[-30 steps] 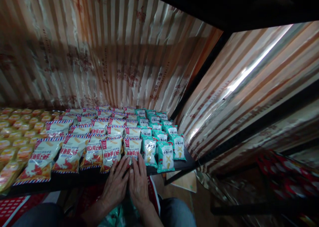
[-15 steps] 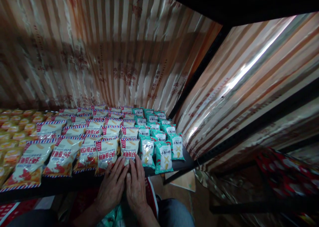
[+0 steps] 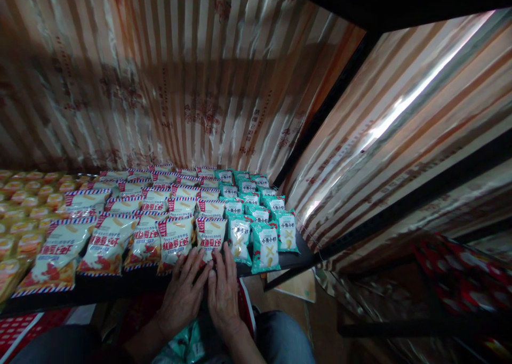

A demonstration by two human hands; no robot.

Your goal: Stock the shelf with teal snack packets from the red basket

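Note:
At the shelf's front edge, my left hand (image 3: 184, 288) lies with its fingers stretched out over the lower ends of the front bags. One white snack bag (image 3: 210, 235) with red lettering and a striped edge stands right at my fingertips. Close beside it, my right hand (image 3: 223, 292) is also flat, its fingertips on the lower part of that same bag. Neither hand grips anything. Left of this bag is another white snack bag (image 3: 175, 237), partly covered by my left fingers. To the right stand teal snack bags (image 3: 265, 248) in rows.
Small yellow packs (image 3: 30, 220) fill the left of the black shelf (image 3: 108, 288). Below are a red basket (image 3: 18, 329) and teal bags (image 3: 182, 345) between my knees. A black post (image 3: 320, 108) and striped curtain (image 3: 140, 87) border the shelf. Red packs (image 3: 460, 278) sit at right.
The view has shifted slightly, so the shelf and bags appear a little further right and higher. Both hands stay flat against the front bag.

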